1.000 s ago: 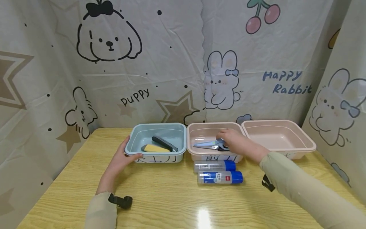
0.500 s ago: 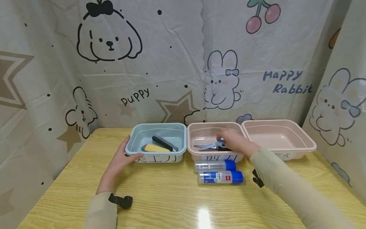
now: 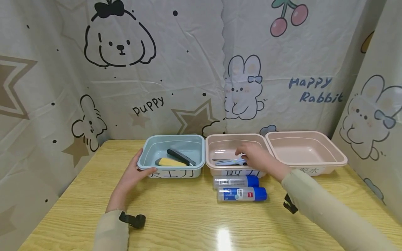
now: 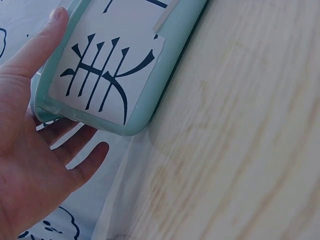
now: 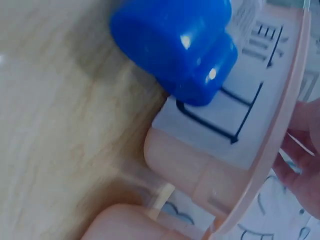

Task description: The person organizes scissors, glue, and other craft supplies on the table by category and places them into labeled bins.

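My left hand (image 3: pixel 133 170) holds the left corner of the blue bin (image 3: pixel 147 140), its thumb over the front rim and its fingers about the side. Inside that bin lie a yellow utility knife (image 3: pixel 171 162) and a black utility knife (image 3: pixel 181 157). My right hand (image 3: pixel 255 157) reaches into the middle pink bin (image 3: pixel 216 136), fingers loosely bent just above the light blue scissors (image 3: pixel 229 162). The scissors lie low in the bin, with a dark-handled pair partly hidden under them. In the right wrist view, the bin wall hides what is below the fingers.
Two blue-capped clear glue tubes (image 3: pixel 242 194) lie on the wooden table (image 3: pixel 176 216) before the middle bin. Another pink bin (image 3: pixel 306 148) stands at the right, close beside it. Paper labels face front. A printed cloth (image 3: pixel 188 69) hangs behind.
The light blue scissors have come down and settled lower in the middle bin. My right hand's fingers have loosened and lifted off them. The left hand stays put.
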The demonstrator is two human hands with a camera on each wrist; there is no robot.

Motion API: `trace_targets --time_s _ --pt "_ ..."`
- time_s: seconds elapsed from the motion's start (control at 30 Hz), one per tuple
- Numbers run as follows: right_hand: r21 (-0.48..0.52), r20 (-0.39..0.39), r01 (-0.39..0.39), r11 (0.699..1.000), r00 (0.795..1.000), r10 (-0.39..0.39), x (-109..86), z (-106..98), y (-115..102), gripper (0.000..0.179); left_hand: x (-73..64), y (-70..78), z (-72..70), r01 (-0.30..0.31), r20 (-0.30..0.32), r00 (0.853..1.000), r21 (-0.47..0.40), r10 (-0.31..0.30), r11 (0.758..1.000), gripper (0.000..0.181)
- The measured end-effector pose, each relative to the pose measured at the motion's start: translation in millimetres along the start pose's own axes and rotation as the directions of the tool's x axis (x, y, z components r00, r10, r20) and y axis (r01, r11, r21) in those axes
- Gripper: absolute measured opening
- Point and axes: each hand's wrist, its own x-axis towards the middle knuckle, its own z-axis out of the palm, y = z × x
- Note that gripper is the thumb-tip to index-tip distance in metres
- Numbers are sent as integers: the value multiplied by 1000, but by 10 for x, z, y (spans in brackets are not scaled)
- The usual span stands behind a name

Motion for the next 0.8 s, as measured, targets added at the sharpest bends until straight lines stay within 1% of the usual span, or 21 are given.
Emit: trace_targets --time_s 0.07,0.13,0.2,0.27,0.33,0.47,0.53,0.67,0.8 --pt "4 -80 45 999 996 -45 -82 -7 -65 15 1 2 -3 -3 0 1000 -1 3 1000 102" --pt "6 -152 78 997 985 -77 -165 -8 -133 13 -1 6 -6 -5 1 1000 0 5 1000 101" --pt "7 -196 106 994 975 -103 -249 -15 -201 12 0 5 -10 -4 2 1000 2 4 1000 101" --pt "3 -204 117 993 972 -114 -322 -23 -258 11 -3 9 -9 -1 4 1000 -1 1 1000 101" --pt "-12 -183 124 992 975 -124 -390 -27 -302 10 -5 10 -9 -2 8 1000 -7 3 1000 101" --pt "-26 -94 134 991 986 -136 -506 -2 -357 13 -13 19 -10 -5 13 1000 -17 5 1000 101" --pt "-21 -50 138 990 989 -139 -547 34 -370 18 -13 22 -13 -4 12 1000 -15 4 1000 101" --pt "-20 20 128 992 992 -127 -607 112 -392 35 -15 31 -15 2 9 1000 -6 -2 1000 101" --pt "-36 53 118 992 992 -116 -649 176 -406 45 -15 36 -11 4 13 1000 -2 -4 1000 101"
